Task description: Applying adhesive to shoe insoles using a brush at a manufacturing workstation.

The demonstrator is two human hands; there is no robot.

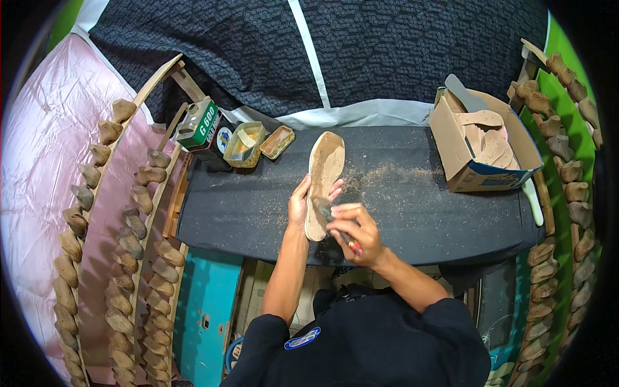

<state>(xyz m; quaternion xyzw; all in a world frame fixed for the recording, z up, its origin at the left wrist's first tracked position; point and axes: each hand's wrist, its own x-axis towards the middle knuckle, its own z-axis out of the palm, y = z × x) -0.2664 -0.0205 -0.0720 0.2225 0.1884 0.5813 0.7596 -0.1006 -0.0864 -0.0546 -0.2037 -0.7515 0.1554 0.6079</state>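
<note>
A tan shoe sole with a pale rim [327, 161] is held up over the black-covered table, its toe end pointing away from me. My left hand [298, 205] is closed around the sole's middle, thumb along the left edge and fingertips showing past the right edge. In my right hand [358, 233] is a brush [322, 206] with a dark head and a bit of red on its handle. The brush head lies against the sole's inner face near the heel end. My fingers cover part of the handle.
Crumbs litter the black table cloth [400, 219]. At the back left stand a green and black can [205, 132], a yellowish tub [245, 151] and its lid [278, 142]. A cardboard box [454, 155] of sole pieces is at the right, beside a pale-handled tool [532, 201]. Racks of wooden shoe lasts [120, 300] flank the table.
</note>
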